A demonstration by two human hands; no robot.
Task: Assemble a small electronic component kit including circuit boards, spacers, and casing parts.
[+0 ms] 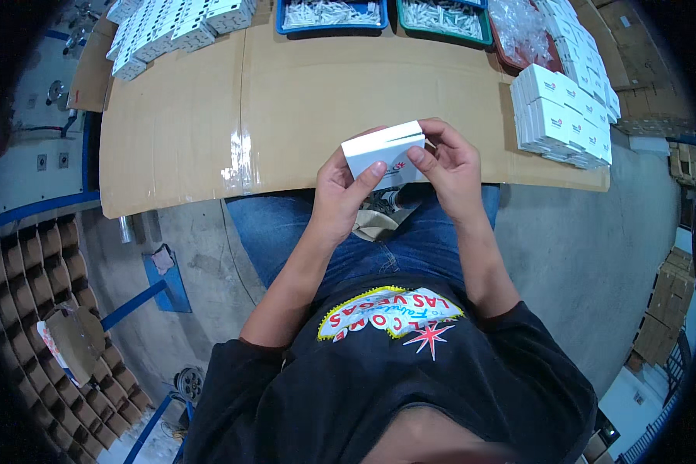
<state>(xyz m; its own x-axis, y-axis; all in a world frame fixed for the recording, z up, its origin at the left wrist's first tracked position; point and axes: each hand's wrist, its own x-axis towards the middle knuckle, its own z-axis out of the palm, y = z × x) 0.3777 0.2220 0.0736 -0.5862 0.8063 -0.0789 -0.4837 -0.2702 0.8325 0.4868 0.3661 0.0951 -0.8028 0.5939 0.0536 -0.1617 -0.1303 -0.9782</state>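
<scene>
A small white box (381,152) is held between my two hands just over the near edge of the table. My left hand (342,193) grips its left side, thumb on the front face. On the right side, my right hand (454,172) has its thumb near the small printed mark and its fingers behind the top corner. A narrow gap runs along the upper edge of the box, like a flap or lid standing slightly apart. The fingers behind the box are partly hidden.
Cardboard (178,116) covers the tabletop. White boxes (561,116) are stacked at the right, and more boxes (179,27) stand far left. A blue tray (332,32) and a green tray (446,41) hold small white pieces. Beside them, a red tray (512,68) holds clear plastic bags.
</scene>
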